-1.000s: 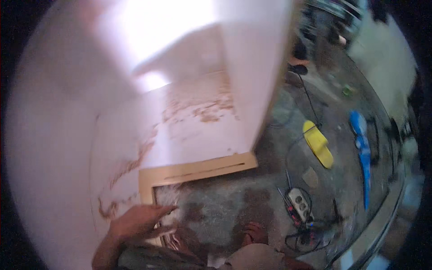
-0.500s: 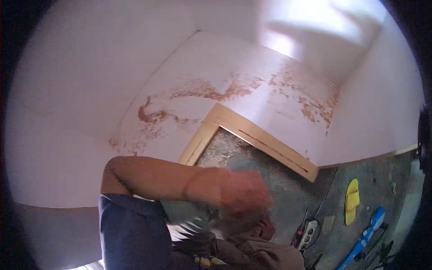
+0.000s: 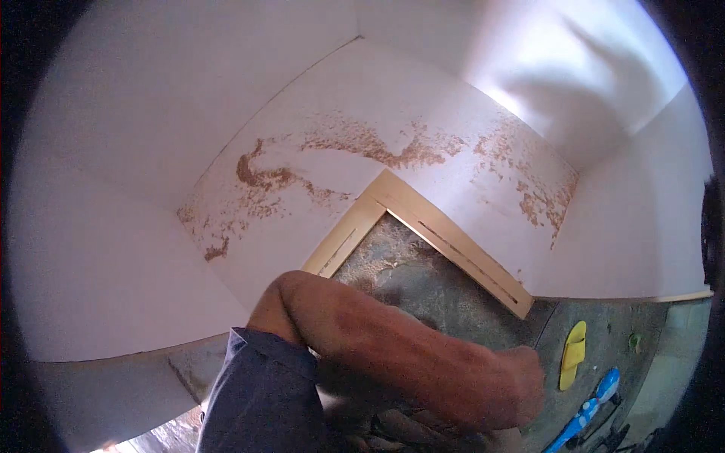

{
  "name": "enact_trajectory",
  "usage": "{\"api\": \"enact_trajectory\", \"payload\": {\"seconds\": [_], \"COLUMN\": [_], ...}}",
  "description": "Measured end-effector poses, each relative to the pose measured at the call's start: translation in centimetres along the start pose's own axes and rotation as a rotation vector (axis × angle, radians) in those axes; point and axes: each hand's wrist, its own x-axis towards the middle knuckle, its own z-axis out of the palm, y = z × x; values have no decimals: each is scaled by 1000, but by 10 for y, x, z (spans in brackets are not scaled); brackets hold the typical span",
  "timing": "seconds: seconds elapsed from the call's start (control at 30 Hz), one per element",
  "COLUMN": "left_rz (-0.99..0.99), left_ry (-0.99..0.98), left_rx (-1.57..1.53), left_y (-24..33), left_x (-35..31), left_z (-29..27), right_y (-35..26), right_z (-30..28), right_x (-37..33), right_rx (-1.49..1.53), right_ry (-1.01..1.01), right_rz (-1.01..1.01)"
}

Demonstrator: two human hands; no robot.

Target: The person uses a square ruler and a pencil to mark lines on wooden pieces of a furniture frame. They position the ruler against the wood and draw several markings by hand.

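Observation:
My left arm, in a dark blue sleeve (image 3: 264, 389), reaches bent across the lower middle of the head view. At the end of the forearm, my left hand (image 3: 522, 381) is low on the right, above the grey floor; its fingers are turned away and hidden, so any held thing cannot be seen. Beyond the forearm stands a tan, wood-coloured L-shaped frame (image 3: 461, 253) with dark slots along both arms, its corner pointing away from me. My right hand does not show. Brownish folded cloth (image 3: 411, 430) lies under the forearm.
White walls (image 3: 302, 90) with brown flaking patches (image 3: 362, 143) rise behind the frame. On the grey floor at right lie a yellow slipper (image 3: 574, 359) and a long blue thing with white spots (image 3: 589, 411). Bright light falls on the upper right wall.
My left hand has swung to the right and its forearm now covers the power strip seen earlier. A toothed, shiny shape near my sleeve is no longer visible. The view has shifted slightly.

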Motion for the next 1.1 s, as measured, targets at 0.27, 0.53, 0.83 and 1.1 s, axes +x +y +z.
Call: {"api": "enact_trajectory", "payload": {"seconds": [0.27, 0.53, 0.83, 1.1], "left_rz": [50, 7, -91, -388], "left_ry": [120, 202, 269, 419], "left_rx": [-39, -74, -115, -141], "left_y": [16, 9, -22, -34], "left_x": [34, 30, 11, -54], "left_z": [20, 31, 37, 74], "right_y": [37, 51, 61, 77], "right_z": [70, 110, 115, 147], "right_x": [113, 155, 170, 154], "right_rx": [-14, -71, -141, -201], "right_ry": [107, 112, 103, 54], "right_rz": [-108, -145, -169, -198]}}
